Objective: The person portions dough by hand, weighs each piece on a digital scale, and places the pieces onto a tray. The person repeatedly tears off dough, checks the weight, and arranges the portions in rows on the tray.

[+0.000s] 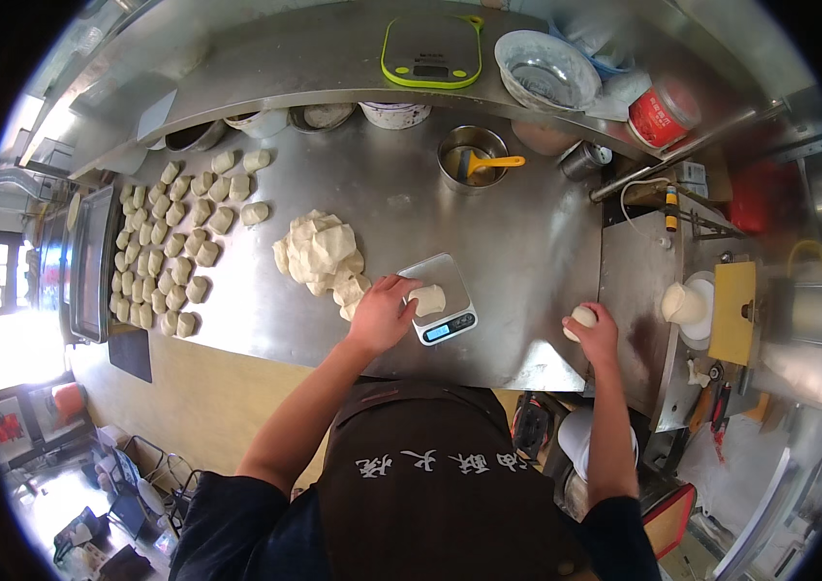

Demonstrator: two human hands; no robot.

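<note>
My left hand (384,314) is over the left side of a small white kitchen scale (456,279), its thumb and fingers around the near end of a cut dough piece (430,299). That piece rests on the scale's metal plate, and the display below it is lit. A large lumpy mass of dough (318,247) lies to the left of the scale, with a narrower tail running down to my left hand. Farther right, near the table's right end, my right hand (600,338) grips another dough piece (583,320).
Rows of dough pieces (174,247) cover the left end of the steel table (527,247), beside metal trays (95,265). A steel pot (465,181) holds a yellow-handled brush (501,161). The shelf above carries a green-rimmed scale (431,51) and a bowl (545,69). More dough (681,303) sits at right.
</note>
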